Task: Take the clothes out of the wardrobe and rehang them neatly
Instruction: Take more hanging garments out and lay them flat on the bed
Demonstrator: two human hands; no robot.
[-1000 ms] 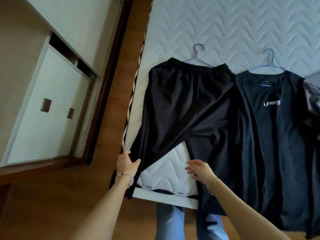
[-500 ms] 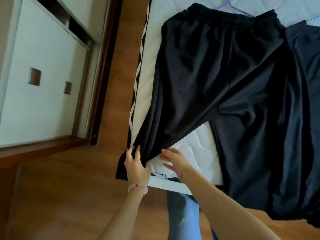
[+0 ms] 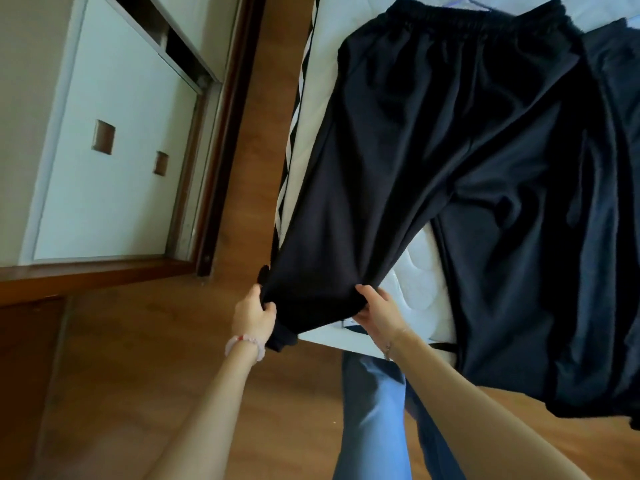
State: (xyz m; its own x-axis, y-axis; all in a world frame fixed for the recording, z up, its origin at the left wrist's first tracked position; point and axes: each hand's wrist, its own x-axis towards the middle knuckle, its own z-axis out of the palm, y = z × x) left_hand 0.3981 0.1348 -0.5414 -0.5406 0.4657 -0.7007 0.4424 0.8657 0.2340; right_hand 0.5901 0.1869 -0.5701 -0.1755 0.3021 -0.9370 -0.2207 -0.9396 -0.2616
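Black trousers [image 3: 433, 140] lie spread on the white quilted mattress [image 3: 420, 282], waistband at the top on a purple hanger [image 3: 476, 1] of which only a sliver shows. The left trouser leg hangs over the mattress corner. My left hand [image 3: 252, 315] grips the outer edge of that leg's hem, and my right hand [image 3: 375, 306] grips the inner edge. The cloth is stretched flat between them. A dark T-shirt [image 3: 620, 140] lies on the right, partly under the trousers and cut off by the frame.
The wardrobe [image 3: 114, 161] with its white sliding doors stands on the left. A strip of wooden floor [image 3: 239, 161] runs between it and the bed. My legs in blue jeans [image 3: 372, 410] stand against the foot of the mattress.
Both hands went from lying loosely near the left trouser leg to gripping its hem on either side. The view has dropped and moved closer, cutting off the hangers and T-shirt.
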